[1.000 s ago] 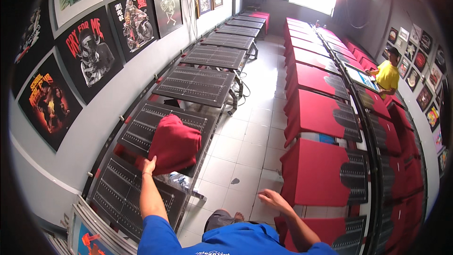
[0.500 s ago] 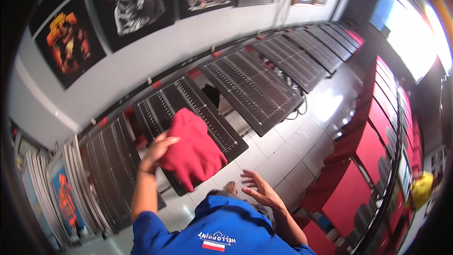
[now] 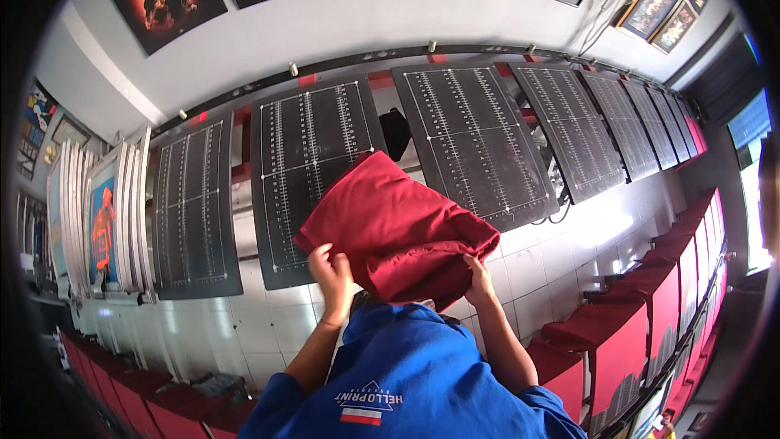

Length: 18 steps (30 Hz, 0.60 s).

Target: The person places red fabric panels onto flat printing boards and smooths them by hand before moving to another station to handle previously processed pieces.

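Note:
A folded red cloth [image 3: 390, 232], which looks like a shirt, is spread before my body, overlapping the near end of a black printing board [image 3: 288, 187]. My right hand [image 3: 479, 280] grips its right corner, thumb on top and the other fingers mostly hidden. At the lower left edge is my left hand [image 3: 331, 280], its fingers bent and apart, next to the cloth or just touching it. A loose fold runs across the near right part of the cloth.
More black boards with white ruled marks, such as this one [image 3: 475, 142], line the wall. Framed screens [image 3: 122, 219] stand upright at the left. Red cloth-covered boards [image 3: 617, 341] form a row at the right; others [image 3: 122, 382] lie behind me. White tiled floor [image 3: 528, 276] runs between.
The view has turned to the right. My right hand, free before, now holds the cloth's right corner. My left hand has loosened its grip, and the bunched cloth is now spread wider.

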Tool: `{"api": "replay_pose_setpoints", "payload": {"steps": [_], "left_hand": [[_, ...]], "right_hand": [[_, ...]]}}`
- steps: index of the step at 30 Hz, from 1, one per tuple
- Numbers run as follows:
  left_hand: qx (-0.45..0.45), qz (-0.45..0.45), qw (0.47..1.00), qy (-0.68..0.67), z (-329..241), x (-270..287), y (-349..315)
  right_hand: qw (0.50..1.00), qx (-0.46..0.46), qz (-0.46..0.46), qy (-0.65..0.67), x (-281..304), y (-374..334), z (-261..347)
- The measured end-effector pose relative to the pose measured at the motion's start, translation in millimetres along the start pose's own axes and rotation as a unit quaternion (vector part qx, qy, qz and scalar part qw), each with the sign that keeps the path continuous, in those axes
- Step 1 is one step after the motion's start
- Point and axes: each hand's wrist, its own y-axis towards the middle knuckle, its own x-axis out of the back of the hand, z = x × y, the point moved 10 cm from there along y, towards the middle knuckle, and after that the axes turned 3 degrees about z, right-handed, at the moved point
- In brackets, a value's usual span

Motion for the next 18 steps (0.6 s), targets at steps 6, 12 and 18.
{"api": "replay_pose_setpoints", "payload": {"steps": [6,12,18], "left_hand": [[0.462,0.197,0.838,-0.213,117.1,-51.6,-135.7],[0.29,0.289,0.767,-0.494,142.1,-147.6,-149.2],[0.23,0.307,0.795,-0.47,121.1,-129.6,-151.0]], "right_hand": [[0.629,0.316,-0.15,-0.694,-79.2,-39.7,99.0],[0.35,0.397,0.165,-0.832,-155.5,-24.3,50.5],[0.795,0.328,0.091,-0.503,-129.3,22.3,150.6]]}}
